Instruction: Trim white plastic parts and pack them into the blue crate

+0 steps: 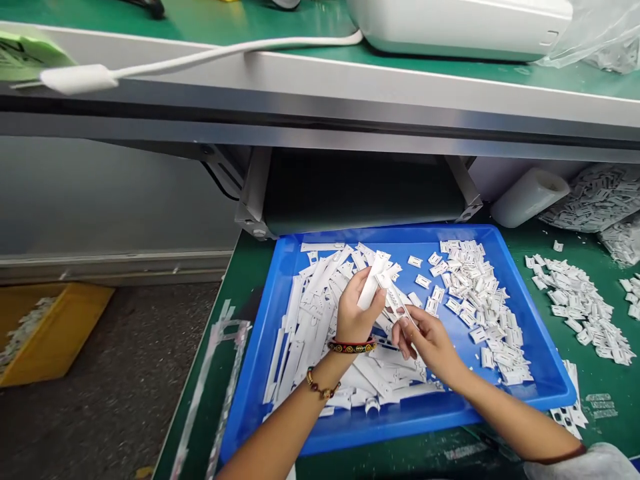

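Note:
My left hand (357, 310), with bracelets at the wrist, is closed around a long white plastic strip (371, 283) above the middle of the blue tray. My right hand (423, 337) pinches the lower end of a second white strip (393, 293), which has slots and small markings. The two strips lie close together, their upper ends near each other. Under my hands is a heap of long white strips (313, 320) in the left part of the blue tray (260, 333). Small white clips (470, 280) are piled in its right part.
More small clips (583, 303) lie on the green table right of the tray, near a clear plastic roll (530, 197) and filled bags (600, 197). A metal-edged shelf (320, 120) crosses above. A yellow bin (55, 333) stands at lower left.

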Motion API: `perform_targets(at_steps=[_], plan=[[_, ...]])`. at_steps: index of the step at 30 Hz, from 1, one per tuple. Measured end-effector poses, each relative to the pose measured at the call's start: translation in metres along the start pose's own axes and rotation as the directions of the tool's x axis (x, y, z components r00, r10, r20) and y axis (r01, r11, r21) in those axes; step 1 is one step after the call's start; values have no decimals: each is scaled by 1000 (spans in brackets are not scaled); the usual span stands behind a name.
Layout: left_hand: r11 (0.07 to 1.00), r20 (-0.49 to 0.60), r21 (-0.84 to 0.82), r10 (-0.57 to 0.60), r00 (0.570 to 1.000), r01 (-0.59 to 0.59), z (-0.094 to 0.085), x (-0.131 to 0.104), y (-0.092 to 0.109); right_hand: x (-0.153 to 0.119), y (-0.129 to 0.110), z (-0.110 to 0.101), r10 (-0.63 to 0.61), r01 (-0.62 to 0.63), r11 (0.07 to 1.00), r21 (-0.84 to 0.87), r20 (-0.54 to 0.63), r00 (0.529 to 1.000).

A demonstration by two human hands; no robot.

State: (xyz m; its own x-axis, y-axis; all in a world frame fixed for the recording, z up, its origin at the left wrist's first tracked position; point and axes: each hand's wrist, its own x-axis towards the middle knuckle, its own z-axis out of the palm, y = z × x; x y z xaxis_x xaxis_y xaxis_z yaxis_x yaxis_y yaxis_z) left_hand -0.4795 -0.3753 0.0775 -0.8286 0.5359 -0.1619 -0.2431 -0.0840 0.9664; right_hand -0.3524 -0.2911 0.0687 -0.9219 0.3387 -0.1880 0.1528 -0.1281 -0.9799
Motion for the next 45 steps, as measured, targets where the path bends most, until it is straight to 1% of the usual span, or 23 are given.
perform_targets(at_steps=[3,6,10,12,14,16,18,20,24,28,29,30,31,32,33,34,35,36,37,38,40,43,45], plan=[[993,4,103,53,999,-53,1,-1,2,-5,1,2,-81,74,945,-320,-6,997],[970,7,201,138,990,-136,1,-3,0,-8,4,3,-188,135,797,-589,-29,982],[933,28,294,208,978,-207,0,-5,-3,-9,15,3,-318,218,622,-752,12,948],[915,39,338,220,975,-221,-2,-5,-4,-9,16,3,-332,238,588,-773,38,942],[891,54,384,238,970,-241,-4,-5,-4,-9,13,3,-291,237,630,-740,58,955],[873,70,413,253,965,-259,-6,-6,-4,-10,6,4,-221,212,728,-652,71,973],[879,89,395,253,963,-267,-8,-6,-3,-11,-1,4,-147,163,827,-539,74,986],[897,126,354,233,964,-263,-9,-7,-2,-11,-5,4,-89,109,886,-450,65,994],[905,170,344,202,965,-250,-8,-9,-1,-13,-3,6,-33,55,916,-397,63,998],[909,248,336,166,954,-245,-6,-7,0,-11,0,4,-15,49,953,-299,114,993],[905,271,350,149,951,-241,-8,-4,-1,-9,0,0,-45,70,963,-262,98,994],[889,292,388,132,947,-243,-10,-1,-1,-7,-2,-6,-94,102,967,-233,42,995],[855,316,450,118,941,-259,-15,3,-2,-4,-4,-14,-153,137,965,-224,-57,987],[797,345,530,109,932,-290,-20,7,-3,-3,-7,-25,-212,165,957,-239,-188,959],[708,381,619,107,918,-340,-26,12,-5,-2,-10,-38,-263,176,947,-270,-331,906],[599,425,694,106,899,-399,-33,16,-7,-4,-12,-51,-301,170,937,-305,-458,837],[487,465,748,100,880,-451,-40,20,-9,-7,-14,-65,-320,145,930,-337,-553,769],[384,500,781,88,861,-493,-46,24,-10,-12,-14,-77,-317,98,927,-363,-612,724],[301,527,797,75,846,-523,-51,26,-11,-18,-14,-87,-291,33,923,-383,-641,710],[241,544,805,66,836,-543,-54,27,-11,-26,-11,-95,-248,-47,915,-401,-650,718],[193,558,805,78,826,-561,-54,26,-9,-44,-3,-104,-135,-210,872,-442,-629,766],[254,584,764,119,803,-593,-32,19,-9,-66,15,-103,-30,-337,791,-511,-582,812],[303,663,694,86,744,-653,-10,14,-17,-75,26,-98,10,-375,739,-560,-548,837]])
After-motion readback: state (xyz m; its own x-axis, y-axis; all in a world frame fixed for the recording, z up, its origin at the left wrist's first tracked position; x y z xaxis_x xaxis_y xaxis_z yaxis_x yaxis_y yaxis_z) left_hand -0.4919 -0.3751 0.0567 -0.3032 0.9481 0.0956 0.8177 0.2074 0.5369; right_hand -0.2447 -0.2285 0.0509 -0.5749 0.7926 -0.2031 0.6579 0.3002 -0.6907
